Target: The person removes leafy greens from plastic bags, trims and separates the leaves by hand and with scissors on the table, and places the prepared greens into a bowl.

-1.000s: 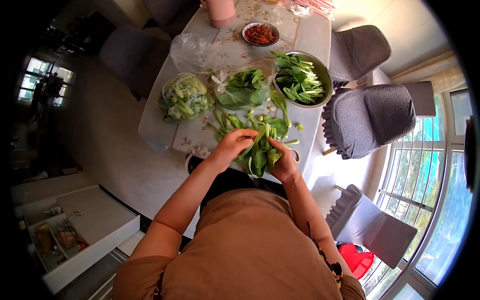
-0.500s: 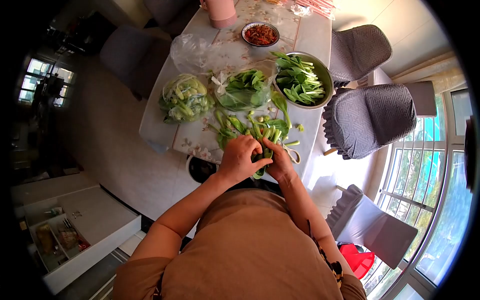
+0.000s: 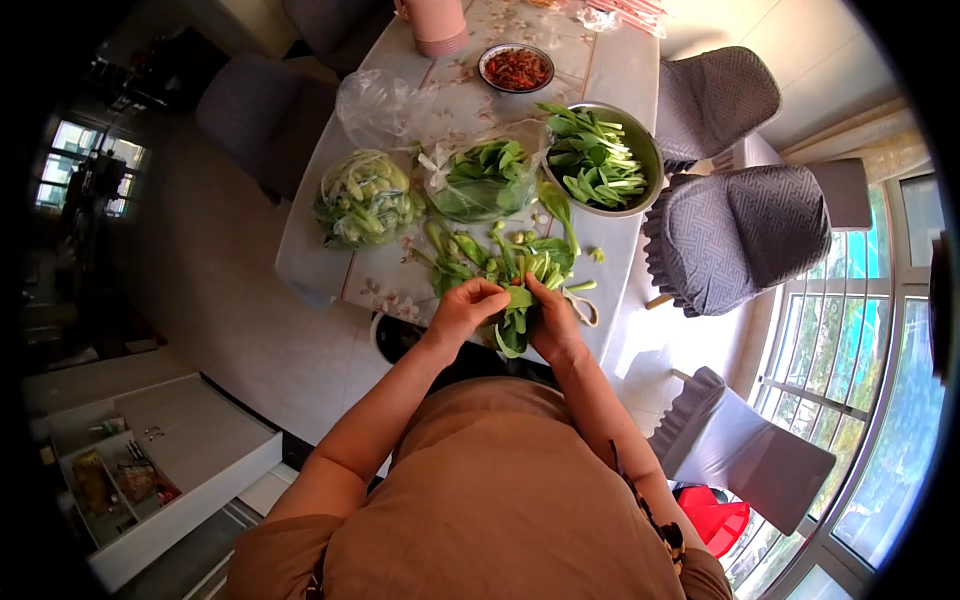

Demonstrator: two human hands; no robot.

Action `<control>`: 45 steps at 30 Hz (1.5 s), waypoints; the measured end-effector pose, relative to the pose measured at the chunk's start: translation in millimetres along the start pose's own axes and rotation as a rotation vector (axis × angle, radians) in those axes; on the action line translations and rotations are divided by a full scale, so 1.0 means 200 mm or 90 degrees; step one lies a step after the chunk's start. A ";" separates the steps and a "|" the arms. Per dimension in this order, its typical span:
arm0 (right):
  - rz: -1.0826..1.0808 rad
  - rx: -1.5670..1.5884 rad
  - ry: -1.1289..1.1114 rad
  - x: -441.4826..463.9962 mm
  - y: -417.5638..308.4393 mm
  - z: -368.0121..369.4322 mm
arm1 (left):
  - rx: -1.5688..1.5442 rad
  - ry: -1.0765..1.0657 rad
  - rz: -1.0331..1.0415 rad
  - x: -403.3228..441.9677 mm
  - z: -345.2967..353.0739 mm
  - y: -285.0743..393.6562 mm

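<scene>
My right hand (image 3: 552, 322) is closed around a bunch of leafy greens (image 3: 513, 332) above the near table edge, its leaves hanging towards my body. Between the thumb and fingers of my left hand (image 3: 466, 312) is the edge of a green leaf (image 3: 520, 297) from that bunch. Just beyond both hands, loose greens (image 3: 455, 262) with pale stalks lie on the table. Beside my right hand rests a pale looped handle (image 3: 588, 313), like that of scissors; the rest of it is hidden.
A metal bowl (image 3: 648, 148) of greens stands at the table's right edge. Two clear bags of greens, one leafy (image 3: 487, 185) and one bulging (image 3: 368, 200), sit left of it. Farther back are a dish of reddish food (image 3: 516, 69) and a pink jug (image 3: 437, 28). Covered chairs (image 3: 745, 235) flank the right.
My left hand has moved a little left, away from my right hand, and a leaf now shows between them. More of the hanging leaves is visible. My right hand stays on the bunch.
</scene>
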State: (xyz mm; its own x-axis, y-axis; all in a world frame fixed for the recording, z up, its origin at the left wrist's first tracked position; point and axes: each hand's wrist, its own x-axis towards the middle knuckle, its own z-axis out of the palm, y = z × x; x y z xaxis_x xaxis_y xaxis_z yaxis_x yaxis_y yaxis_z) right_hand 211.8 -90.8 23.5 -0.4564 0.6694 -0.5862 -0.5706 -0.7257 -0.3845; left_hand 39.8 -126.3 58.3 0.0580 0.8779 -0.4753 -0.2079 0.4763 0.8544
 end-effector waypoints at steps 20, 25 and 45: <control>0.007 0.235 -0.145 0.02 -0.03 -0.02 | 0.681 -0.006 0.731 -0.16 0.10 0.06; 0.012 0.252 -0.177 0.03 -0.05 -0.03 | 0.518 0.042 0.550 -0.17 0.09 0.08; -0.135 0.039 0.211 0.12 -0.13 -0.26 | -0.330 -0.098 0.080 -0.06 -0.14 0.16</control>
State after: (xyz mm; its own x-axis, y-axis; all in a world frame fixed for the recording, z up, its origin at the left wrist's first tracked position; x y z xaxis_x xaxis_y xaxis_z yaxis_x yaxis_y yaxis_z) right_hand 250.2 -63.5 -17.8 -0.0848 0.7086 -0.7005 -0.6728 -0.5593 -0.4843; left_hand 5.5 -123.3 85.6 0.1354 0.9421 -0.3069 -0.6738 0.3147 0.6686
